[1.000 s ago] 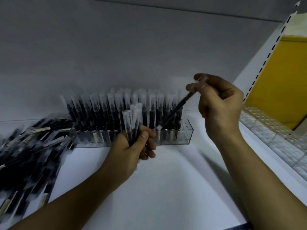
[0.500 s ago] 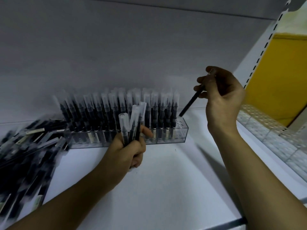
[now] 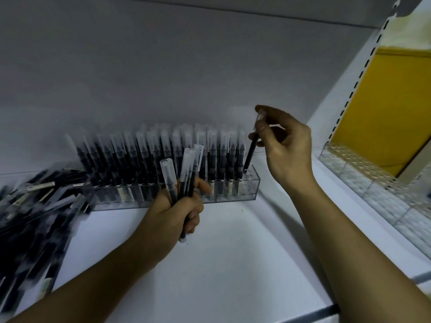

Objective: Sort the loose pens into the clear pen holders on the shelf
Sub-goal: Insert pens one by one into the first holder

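- We look from a head-worn camera, forward and down onto the white shelf [image 3: 233,264], wide-angle, so straight edges bow toward the frame's borders.
- We sit close: both forearms enter from the lower edge, the left hand [image 3: 172,213] at centre, the right hand [image 3: 286,148] right of centre.
- We face the grey back wall [image 3: 163,66], which fills the upper half; the clear pen holder [image 3: 242,191] runs across mid-frame.
- The loose pens [image 3: 35,217] lie at the left edge, a slotted upright [image 3: 363,73] at the upper right.

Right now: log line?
right hand: pinches pen, lower end at right end of pen holder; left hand: grips pen bundle; loose pens: piled left
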A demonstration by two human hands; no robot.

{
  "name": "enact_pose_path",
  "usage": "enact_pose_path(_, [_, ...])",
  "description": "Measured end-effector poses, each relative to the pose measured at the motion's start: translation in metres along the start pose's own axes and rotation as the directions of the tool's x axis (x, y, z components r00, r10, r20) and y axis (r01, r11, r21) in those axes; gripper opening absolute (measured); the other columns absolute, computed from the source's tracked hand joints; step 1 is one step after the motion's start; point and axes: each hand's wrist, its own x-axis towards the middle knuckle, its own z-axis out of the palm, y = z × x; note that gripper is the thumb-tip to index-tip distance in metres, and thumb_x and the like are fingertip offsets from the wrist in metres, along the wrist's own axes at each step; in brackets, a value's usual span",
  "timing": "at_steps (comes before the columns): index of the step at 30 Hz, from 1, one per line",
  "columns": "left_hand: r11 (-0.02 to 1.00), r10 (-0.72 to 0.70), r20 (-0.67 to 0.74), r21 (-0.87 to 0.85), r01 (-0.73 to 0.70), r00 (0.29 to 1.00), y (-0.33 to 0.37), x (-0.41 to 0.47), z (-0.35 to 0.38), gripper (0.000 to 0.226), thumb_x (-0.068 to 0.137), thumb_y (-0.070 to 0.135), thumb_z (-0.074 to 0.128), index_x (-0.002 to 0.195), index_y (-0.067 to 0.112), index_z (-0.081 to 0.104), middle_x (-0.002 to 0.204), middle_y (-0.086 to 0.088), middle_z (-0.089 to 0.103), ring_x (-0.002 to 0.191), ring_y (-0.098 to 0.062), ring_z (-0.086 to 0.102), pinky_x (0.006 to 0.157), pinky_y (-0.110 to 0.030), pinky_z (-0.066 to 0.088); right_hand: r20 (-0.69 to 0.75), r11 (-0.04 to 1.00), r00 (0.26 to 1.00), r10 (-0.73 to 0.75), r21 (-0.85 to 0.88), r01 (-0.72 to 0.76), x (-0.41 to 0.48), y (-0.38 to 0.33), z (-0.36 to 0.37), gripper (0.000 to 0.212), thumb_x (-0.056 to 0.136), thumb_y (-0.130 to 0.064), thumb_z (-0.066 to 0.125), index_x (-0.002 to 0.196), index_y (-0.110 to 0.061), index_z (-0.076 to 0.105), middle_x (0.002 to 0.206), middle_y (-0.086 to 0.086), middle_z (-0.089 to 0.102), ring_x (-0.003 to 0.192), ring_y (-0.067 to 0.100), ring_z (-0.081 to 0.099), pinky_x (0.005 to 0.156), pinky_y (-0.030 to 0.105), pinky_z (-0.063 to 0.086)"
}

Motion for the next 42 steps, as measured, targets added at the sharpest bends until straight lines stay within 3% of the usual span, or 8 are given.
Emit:
enact_pose_path(6, [0.999, -0.017, 0.014, 0.04, 0.017, 1.0, 0.0, -0.001, -0.001, 0.021, 0.102, 0.0, 0.041, 0.098, 0.006, 0.061, 0.056, -0.001, 0.039, 0.045, -0.012, 0.036, 0.043, -0.024, 0.032, 0.098, 0.994, 0.994, 0.05, -0.103, -0.04, -0.002, 0.002, 0.002, 0.025, 0.1, -0.012, 0.062, 0.123, -0.018, 0.072, 0.102, -0.006, 0.072, 0.077, 0.008, 0.073, 0.077, 0.031, 0.061])
enact_pose_path(13, [1.0, -0.02, 0.024, -0.012, 0.02, 1.0, -0.001, 0.0, -0.001, 0.021, 0.086, 0.013, 0.049, 0.094, 0.013, 0.068, 0.056, 0.0, 0.039, 0.046, -0.013, 0.035, 0.046, -0.027, 0.029, 0.104, 0.985, 0.992, 0.078, -0.163, -0.061, -0.005, -0.003, 0.001, 0.019, 0.097, -0.019, 0.064, 0.113, -0.026, 0.071, 0.093, -0.014, 0.072, 0.081, 0.003, 0.07, 0.076, 0.026, 0.059])
enact_pose_path(16, [1.0, -0.014, 0.048, -0.009, 0.015, 0.999, 0.0, -0.001, -0.001, 0.027, 0.083, 0.016, 0.048, 0.096, 0.014, 0.072, 0.057, -0.002, 0.041, 0.048, -0.014, 0.036, 0.047, -0.028, 0.03, -0.01, 0.99, 0.999, -0.052, -0.133, 0.051, -0.009, -0.01, 0.001, 0.028, 0.094, -0.015, 0.064, 0.121, -0.021, 0.066, 0.095, -0.01, 0.068, 0.085, 0.004, 0.066, 0.067, 0.015, 0.051])
enact_pose_path(20, [1.0, -0.01, 0.025, 0.012, 0.01, 1.0, 0.001, -0.001, -0.003, 0.031, 0.078, 0.017, 0.051, 0.094, 0.021, 0.078, 0.062, -0.006, 0.044, 0.057, -0.015, 0.04, 0.05, -0.024, 0.036, -0.108, 0.964, 0.958, -0.267, -0.014, 0.267, -0.023, -0.024, 0.008, 0.016, 0.09, 0.001, 0.06, 0.097, -0.01, 0.069, 0.078, -0.006, 0.065, 0.065, 0.007, 0.058, 0.059, 0.017, 0.041])
enact_pose_path(25, [0.999, -0.031, -0.026, -0.02, 0.031, 0.999, -0.005, 0.0, -0.008, 0.031, 0.076, 0.016, 0.05, 0.09, 0.017, 0.077, 0.065, -0.007, 0.051, 0.059, -0.018, 0.042, 0.055, -0.032, 0.033, 0.253, 0.971, 0.952, -0.169, 0.21, 0.117, -0.033, -0.027, 0.017, 0.021, 0.09, 0.0, 0.059, 0.1, -0.012, 0.072, 0.078, 0.001, 0.072, 0.051, 0.033, 0.055, 0.043, 0.039, 0.048])
enact_pose_path(29, [0.995, -0.099, -0.065, -0.026, 0.097, 0.993, -0.003, -0.002, -0.007, 0.016, 0.071, 0.019, 0.053, 0.068, 0.02, 0.069, 0.062, -0.007, 0.055, 0.053, -0.016, 0.048, 0.057, -0.034, 0.032, 0.558, 0.937, 0.823, -0.106, 0.334, -0.106, -0.034, -0.027, 0.017, 0.03, 0.091, 0.002, 0.063, 0.119, -0.008, 0.069, 0.105, 0.006, 0.077, 0.052, 0.028, 0.061, 0.052, 0.031, 0.057])
enact_pose_path(33, [0.995, -0.1, -0.08, 0.001, 0.1, 0.992, -0.002, -0.003, -0.005, 0.012, 0.068, 0.023, 0.059, 0.06, 0.02, 0.068, 0.062, -0.01, 0.059, 0.054, -0.018, 0.052, 0.058, -0.036, 0.036, 0.574, 0.934, 0.813, -0.093, 0.333, -0.128, -0.035, -0.027, 0.02, 0.022, 0.092, 0.001, 0.068, 0.109, -0.012, 0.072, 0.094, 0.004, 0.077, 0.065, 0.052, 0.063, 0.056, 0.046, 0.061])
enact_pose_path(42, [0.996, -0.088, -0.066, -0.005, 0.087, 0.994, -0.002, -0.003, -0.005, 0.015, 0.068, 0.029, 0.061, 0.061, 0.02, 0.07, 0.066, -0.01, 0.064, 0.062, -0.024, 0.055, 0.066, -0.045, 0.037, 0.56, 0.909, 0.826, -0.068, 0.376, -0.18, -0.033, -0.031, 0.018, 0.015, 0.09, 0.002, 0.068, 0.101, -0.009, 0.069, 0.086, 0.005, 0.071, 0.044, 0.016, 0.053, 0.045, 0.023, 0.047])
